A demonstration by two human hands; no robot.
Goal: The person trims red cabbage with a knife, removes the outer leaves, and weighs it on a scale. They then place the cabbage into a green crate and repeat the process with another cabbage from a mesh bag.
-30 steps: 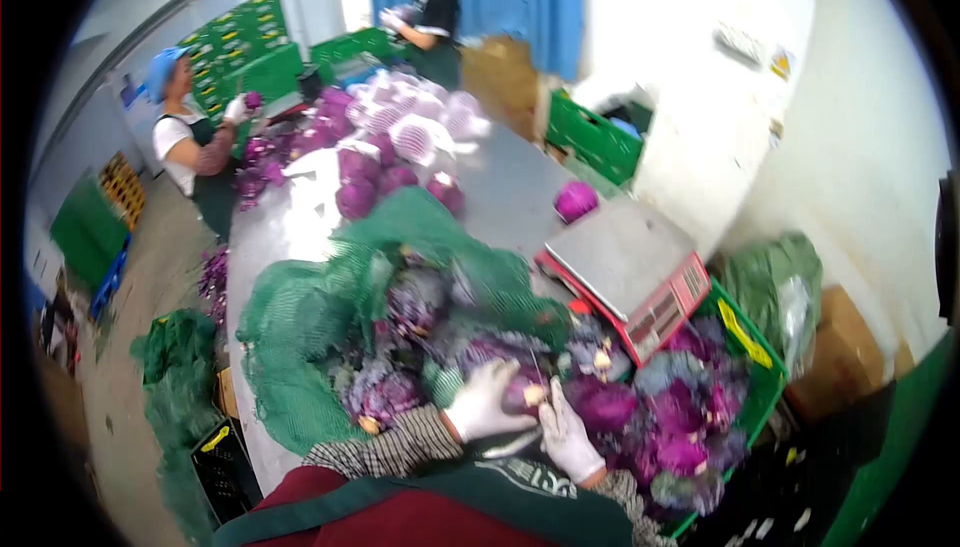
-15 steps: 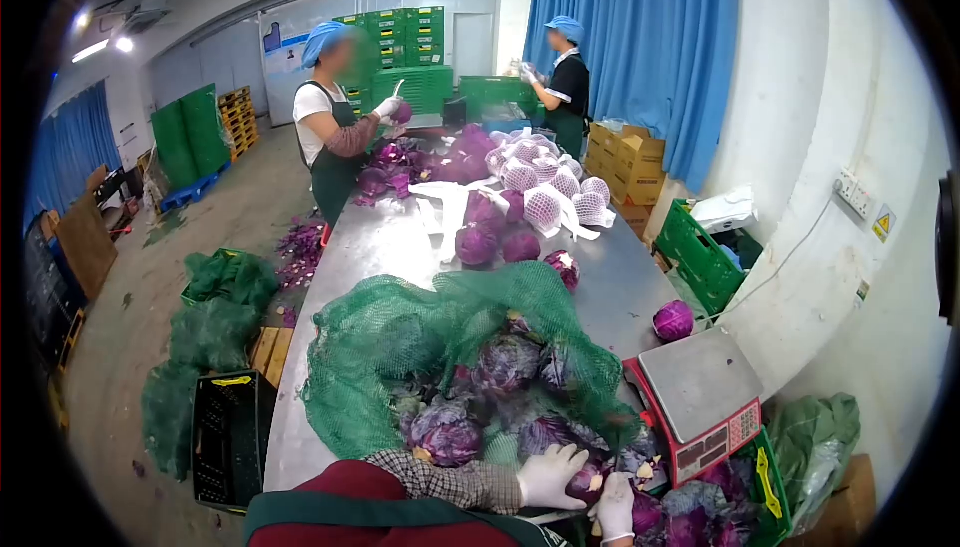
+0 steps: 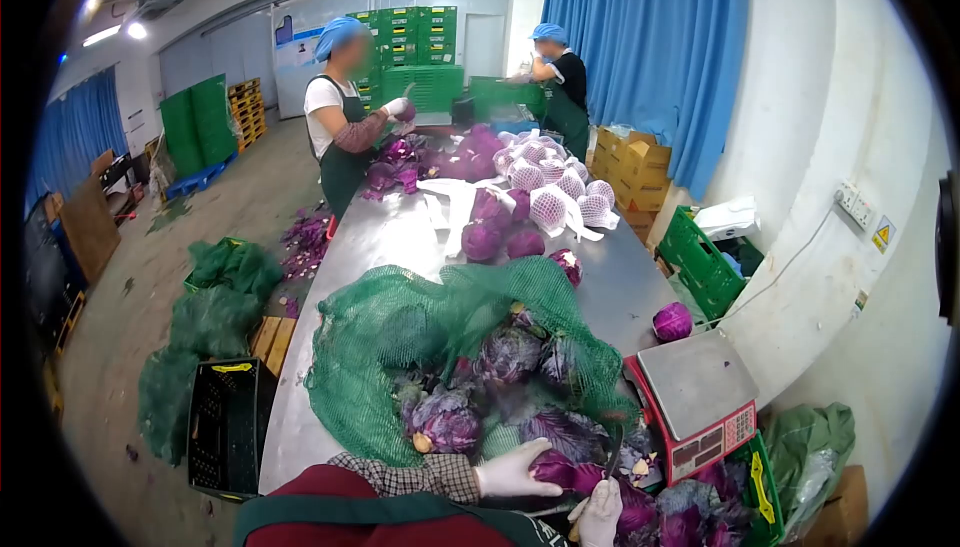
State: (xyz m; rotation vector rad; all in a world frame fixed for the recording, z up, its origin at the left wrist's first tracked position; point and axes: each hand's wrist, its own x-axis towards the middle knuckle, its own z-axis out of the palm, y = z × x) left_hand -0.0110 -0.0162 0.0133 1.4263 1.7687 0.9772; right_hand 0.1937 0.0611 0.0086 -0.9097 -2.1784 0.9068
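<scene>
My left hand (image 3: 512, 471), in a white glove, holds a red cabbage (image 3: 562, 470) at the table's near edge. Close beside it, my gloved right hand (image 3: 598, 513) is closed on a knife (image 3: 614, 449), whose dark curved blade points up along the cabbage's right side; the handle is hidden in my fingers. Loose outer leaves and cut pieces lie around the blade. Beyond my hands an open green mesh bag (image 3: 365, 387) spreads over the table with several untrimmed cabbages (image 3: 447, 419) in and before it.
A red scale (image 3: 700, 382) stands at right, above a green crate (image 3: 765, 492) of cabbages and leaves. Trimmed and foam-netted cabbages (image 3: 548, 209) lie farther up the metal table (image 3: 625, 282). Two co-workers stand at the far end. A black crate (image 3: 232, 427) sits at left.
My left hand has moved left with the cabbage, which shows more purple side. My right hand has shifted slightly left and down, and the knife blade now shows above it.
</scene>
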